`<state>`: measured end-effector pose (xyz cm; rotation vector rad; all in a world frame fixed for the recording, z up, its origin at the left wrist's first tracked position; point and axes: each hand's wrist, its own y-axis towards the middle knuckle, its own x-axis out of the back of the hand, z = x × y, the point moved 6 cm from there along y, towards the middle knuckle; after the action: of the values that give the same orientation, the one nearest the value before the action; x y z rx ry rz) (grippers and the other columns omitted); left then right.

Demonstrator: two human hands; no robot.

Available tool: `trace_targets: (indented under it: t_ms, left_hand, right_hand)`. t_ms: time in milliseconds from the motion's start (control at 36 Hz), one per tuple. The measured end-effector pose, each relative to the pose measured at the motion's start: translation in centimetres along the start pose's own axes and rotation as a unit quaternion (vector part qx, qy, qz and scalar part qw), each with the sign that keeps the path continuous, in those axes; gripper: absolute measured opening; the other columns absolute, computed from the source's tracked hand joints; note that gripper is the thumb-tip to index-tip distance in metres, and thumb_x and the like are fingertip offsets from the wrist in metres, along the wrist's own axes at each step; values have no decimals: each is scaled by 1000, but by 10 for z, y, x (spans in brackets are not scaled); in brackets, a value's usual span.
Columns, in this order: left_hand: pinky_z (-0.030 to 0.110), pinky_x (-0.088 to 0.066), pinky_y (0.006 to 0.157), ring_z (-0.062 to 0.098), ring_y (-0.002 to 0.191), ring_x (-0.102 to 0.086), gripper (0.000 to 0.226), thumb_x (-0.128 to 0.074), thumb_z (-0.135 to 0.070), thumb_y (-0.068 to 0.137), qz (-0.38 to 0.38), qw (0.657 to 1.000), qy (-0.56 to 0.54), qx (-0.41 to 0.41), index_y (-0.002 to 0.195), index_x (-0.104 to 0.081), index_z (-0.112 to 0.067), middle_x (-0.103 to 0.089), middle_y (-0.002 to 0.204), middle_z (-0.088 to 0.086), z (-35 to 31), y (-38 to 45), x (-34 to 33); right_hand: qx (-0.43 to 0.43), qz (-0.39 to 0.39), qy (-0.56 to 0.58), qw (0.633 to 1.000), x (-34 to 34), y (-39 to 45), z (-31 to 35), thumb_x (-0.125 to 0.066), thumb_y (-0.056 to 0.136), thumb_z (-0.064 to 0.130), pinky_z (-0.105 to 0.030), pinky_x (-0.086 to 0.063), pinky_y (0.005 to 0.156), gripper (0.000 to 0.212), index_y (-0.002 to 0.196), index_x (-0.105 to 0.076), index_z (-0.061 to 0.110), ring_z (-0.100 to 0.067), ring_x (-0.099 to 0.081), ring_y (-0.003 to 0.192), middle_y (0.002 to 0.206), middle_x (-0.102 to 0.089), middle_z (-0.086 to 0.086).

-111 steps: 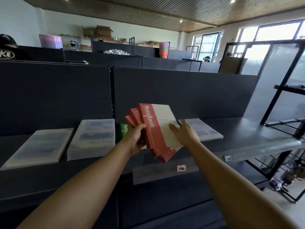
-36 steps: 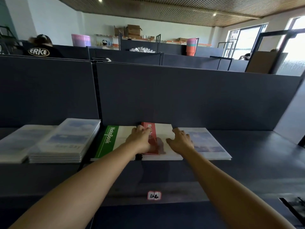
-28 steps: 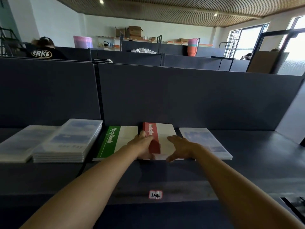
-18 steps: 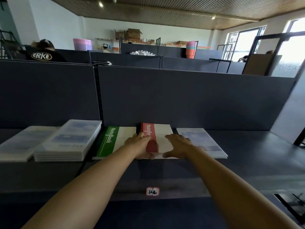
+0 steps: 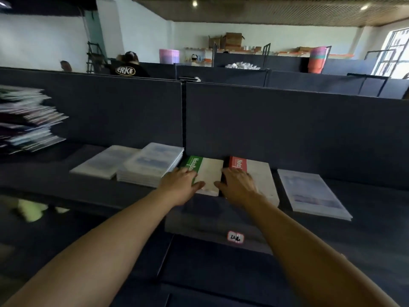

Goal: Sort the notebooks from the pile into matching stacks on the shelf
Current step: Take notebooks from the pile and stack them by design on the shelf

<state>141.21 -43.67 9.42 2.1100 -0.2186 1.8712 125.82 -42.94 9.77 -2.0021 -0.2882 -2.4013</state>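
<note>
A green and white notebook point(image 5: 209, 171) lies flat on the dark shelf point(image 5: 365, 202). My left hand point(image 5: 180, 186) rests on its left side, thumb along the front edge. Just to the right lies a stack of red and white notebooks point(image 5: 260, 176). My right hand point(image 5: 238, 185) lies flat on that stack's left front corner, fingers spread. Left of the green one sit a thick stack of pale blue notebooks point(image 5: 152, 166) and a thin pale stack point(image 5: 104, 161). A pale blue notebook stack point(image 5: 309, 193) lies at the right. The unsorted pile point(image 5: 26, 120) leans at the far left.
A dark back panel point(image 5: 287, 134) rises behind the shelf. A price label point(image 5: 235, 237) is stuck on the shelf's front rail. A person in a black shirt point(image 5: 128, 68) stands beyond the partitions. More shelving units and boxes fill the back of the room.
Both hands have shifted left off the red stack's middle: the left hand is now on the green notebook, the right on the red stack's left corner. The view has swung left, showing the pile.
</note>
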Motion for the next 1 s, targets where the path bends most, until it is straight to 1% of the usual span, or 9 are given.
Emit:
trace_targets:
  t_ms: [83,167,250,333,444,528,667,806,1000]
  left_hand:
    - [40,-44,88,28,115,-48,44,-37,-52,98,-9,999,8,36,117,-53,-16,-53,125,8,39,-18,6]
    - [41,-45,89,28,118,-48,48,-36,-52,98,-15,997,19,70,124,-53,-16,-52,129,7,79,-40,12]
    - [39,-44,90,26,122,-45,48,-33,-52,99,-16,994,32,101,128,-52,-18,-49,135,4,119,-66,19]
    - [39,-42,90,25,123,-43,49,-30,-54,99,-16,991,37,124,131,-48,-22,-46,137,3,161,-93,30]
    - [39,-40,96,25,129,-40,51,-30,-54,99,-7,986,58,156,134,-46,-21,-44,141,4,218,-130,49]
    - [40,-39,100,26,129,-39,54,-28,-55,99,0,982,64,175,138,-43,-21,-43,142,5,259,-154,62]
    - [40,-39,99,25,128,-40,53,-29,-56,99,-15,978,73,195,137,-45,-22,-45,139,4,322,-184,78]
    - [40,-40,100,24,125,-43,52,-31,-57,98,-28,975,69,212,132,-49,-22,-49,134,3,378,-207,81]
    - [40,-38,104,24,127,-42,52,-32,-57,97,-35,972,53,228,133,-48,-23,-48,136,2,441,-214,85]
  right_hand:
    - [45,4,-11,999,-4,4,41,-42,98,45,-38,-32,107,53,142,-38,17,-26,-37,133,145,-43,-6]
    - [80,14,-18,996,-13,11,85,-44,97,41,-39,-34,102,49,139,-40,16,-29,-40,129,142,-46,-8]
    - [103,24,-12,994,-21,18,129,-45,96,44,-39,-34,103,51,140,-41,19,-30,-41,129,142,-46,-8]
    - [133,21,-20,991,-27,21,175,-43,97,45,-40,-34,104,49,140,-41,20,-28,-41,128,142,-46,-5]
    - [162,29,-30,986,-34,28,241,-38,99,42,-40,-32,103,46,140,-41,21,-28,-41,128,143,-46,-5]
    - [172,28,-18,985,-36,34,292,-39,99,41,-39,-34,101,41,135,-47,23,-28,-46,124,138,-51,-5]
    - [199,39,-36,979,-51,42,370,-40,99,42,-40,-31,104,45,139,-42,22,-27,-43,128,142,-46,-5]
    - [217,34,-61,974,-59,55,426,-38,99,43,-41,-32,104,45,138,-42,22,-27,-45,127,140,-48,-5]
    - [225,17,-87,970,-53,90,474,-36,99,46,-40,-32,107,48,141,-39,23,-25,-41,131,144,-44,-3]
